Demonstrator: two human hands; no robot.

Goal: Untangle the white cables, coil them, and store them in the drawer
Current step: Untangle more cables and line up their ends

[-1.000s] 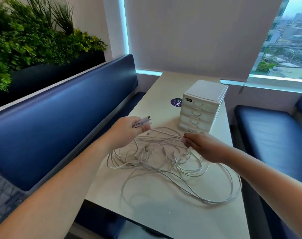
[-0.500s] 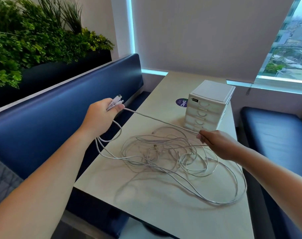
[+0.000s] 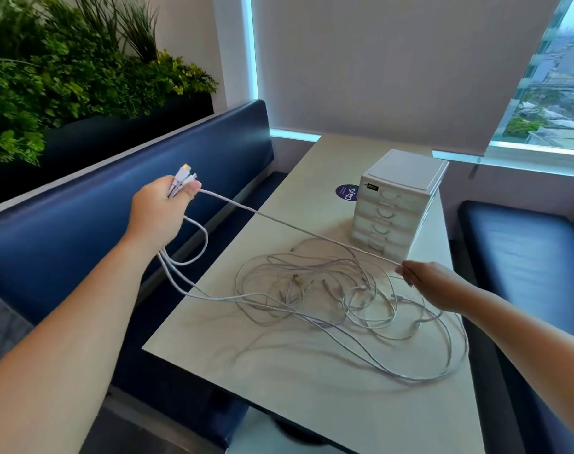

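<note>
– White cables point(image 3: 328, 290): most of the tangle lies on the table point(image 3: 279, 381), in front of the drawer unit point(image 3: 397, 204). None coiled, none stored, all four drawer fronts look closed
– Grip check?
– Your left hand point(image 3: 159, 209) is curled round a bunch of cable ends, with the plugs point(image 3: 184, 176) poking out above the thumb. It's held out over the blue bench point(image 3: 82, 231). Your right hand point(image 3: 434, 286) pinches one strand point(image 3: 256, 210) at the fingertips, just above the pile. That strand runs taut between your two hands
– Risk from here?
– My read: pull harder on the taut strand and any crossing in the pile cinches into a knot. Loops hang off the table's left edge below your left hand. Drag them and the whole pile may slide off toward the bench. The pile also reaches close to the right edge, so a tug that way could spill it. The strand passes close by the unit's lowest front, touching or not I can't tell. A snag there could shift the unit. The thin pinch on your right could slip
– Any text?
– Round dark blue sticker point(image 3: 346, 193) on the table, just left of the unit: reads "ClayG", the rest is hidden. Small black label point(image 3: 371, 187) on the unit's top front corner: looks like "abox", first letters unclear. Nothing readable on the plugs
</note>
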